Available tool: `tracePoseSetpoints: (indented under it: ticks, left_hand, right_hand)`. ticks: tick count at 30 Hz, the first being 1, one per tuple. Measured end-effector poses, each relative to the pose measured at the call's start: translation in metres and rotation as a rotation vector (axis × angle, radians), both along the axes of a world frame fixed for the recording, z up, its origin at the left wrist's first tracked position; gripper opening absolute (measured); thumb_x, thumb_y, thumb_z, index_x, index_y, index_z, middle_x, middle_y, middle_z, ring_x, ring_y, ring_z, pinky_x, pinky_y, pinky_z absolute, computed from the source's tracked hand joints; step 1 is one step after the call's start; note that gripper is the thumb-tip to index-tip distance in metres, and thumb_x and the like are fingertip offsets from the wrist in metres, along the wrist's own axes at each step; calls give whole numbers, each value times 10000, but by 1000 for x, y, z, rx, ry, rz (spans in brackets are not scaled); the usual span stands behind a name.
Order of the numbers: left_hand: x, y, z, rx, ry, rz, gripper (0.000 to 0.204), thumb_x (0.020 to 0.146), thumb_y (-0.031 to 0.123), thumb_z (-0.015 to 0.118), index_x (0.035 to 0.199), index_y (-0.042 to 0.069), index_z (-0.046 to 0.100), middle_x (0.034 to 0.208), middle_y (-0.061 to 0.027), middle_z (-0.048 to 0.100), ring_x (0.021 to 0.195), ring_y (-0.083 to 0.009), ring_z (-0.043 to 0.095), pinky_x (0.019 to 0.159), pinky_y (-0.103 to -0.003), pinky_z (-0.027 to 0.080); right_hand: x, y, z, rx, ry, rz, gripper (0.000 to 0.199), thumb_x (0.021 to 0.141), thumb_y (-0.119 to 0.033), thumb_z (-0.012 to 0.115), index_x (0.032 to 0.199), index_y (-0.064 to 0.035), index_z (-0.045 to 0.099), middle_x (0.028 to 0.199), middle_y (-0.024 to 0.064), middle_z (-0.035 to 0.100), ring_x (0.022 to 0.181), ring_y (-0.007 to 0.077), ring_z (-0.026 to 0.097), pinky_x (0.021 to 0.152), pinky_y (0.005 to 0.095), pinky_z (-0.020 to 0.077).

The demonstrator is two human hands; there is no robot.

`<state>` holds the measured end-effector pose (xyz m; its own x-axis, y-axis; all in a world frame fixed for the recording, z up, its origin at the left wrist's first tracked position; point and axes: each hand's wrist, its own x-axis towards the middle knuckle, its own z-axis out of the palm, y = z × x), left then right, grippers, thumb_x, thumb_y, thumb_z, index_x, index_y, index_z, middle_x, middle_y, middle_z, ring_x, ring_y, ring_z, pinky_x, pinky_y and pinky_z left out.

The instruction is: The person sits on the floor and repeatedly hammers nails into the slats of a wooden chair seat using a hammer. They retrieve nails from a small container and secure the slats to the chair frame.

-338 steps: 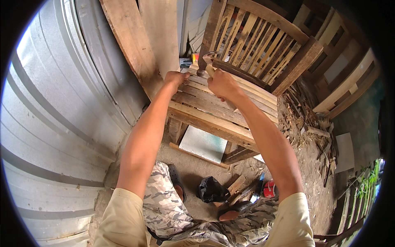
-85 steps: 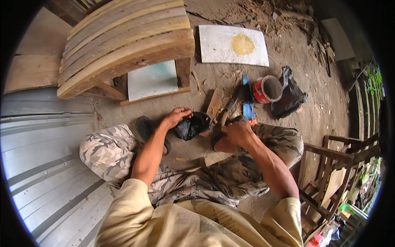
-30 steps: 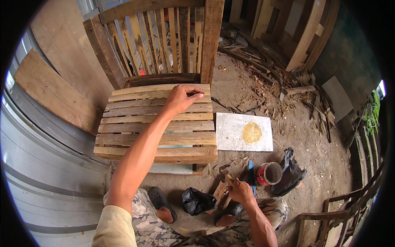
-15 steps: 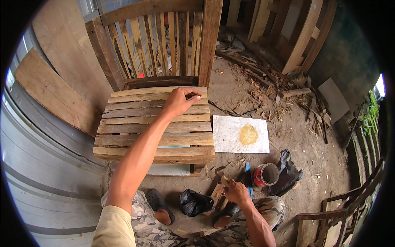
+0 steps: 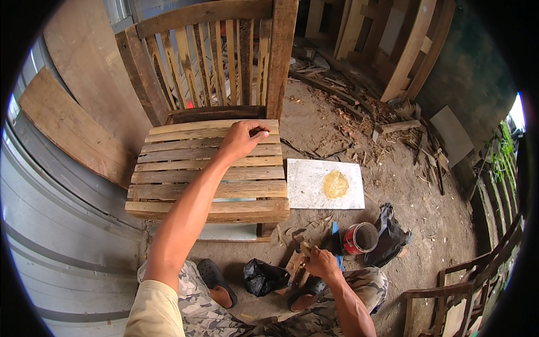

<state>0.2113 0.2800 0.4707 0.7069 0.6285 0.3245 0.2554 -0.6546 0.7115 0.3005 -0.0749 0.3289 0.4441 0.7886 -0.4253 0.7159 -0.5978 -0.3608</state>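
Fingers (image 5: 260, 134), left hand (image 5: 240, 140): pinched, contents unclear; shifted from black bag (image 5: 263, 276) to slatted seat (image 5: 168, 176), far right corner, apparently work area. Right hand (image 5: 323, 263): grasping wooden handle (image 5: 305, 248).

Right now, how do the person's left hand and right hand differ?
Place: the left hand is over the chair seat; the right hand is lower in view. Grip: the left hand has its fingers drawn together; the right hand wraps round a wooden handle. Both are bare.

chair (image 5: 168, 191): tan-brown | board (image 5: 306, 184): white, yellow blotch | can (image 5: 351, 241): red | trousers (image 5: 192, 295): grey-brown camouflage | bags (image 5: 261, 278): black
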Motion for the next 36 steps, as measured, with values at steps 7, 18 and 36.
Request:
tracePoseSetpoints:
  ticks: [7,18,36]
  left_hand:
    - [-1,2,-1,-2,48,14,197,898,243,702,1005,80,722,1086,-82,701,1055,-228,640,930,-391,466]
    - [2,8,-5,76,102,26,270,887,282,707,1009,42,733,1158,-123,665,1128,-302,611,987,-420,449]
    - [4,18,-16,96,-36,-22,284,790,283,757,951,49,768,986,-126,682,931,-293,644,837,-379,482]
  right_hand:
    - [0,0,-1,24,-18,-15,458,872,-356,587,1075,56,584,908,281,681,914,438,662,830,497,526]
    - [17,20,104,324,33,-223,433,936,-372,594,1100,28,575,817,284,669,720,414,689,622,486,530]
    - [12,192,211,531,-168,-43,384,945,-298,535,1089,56,564,938,296,668,939,442,646,832,500,487]
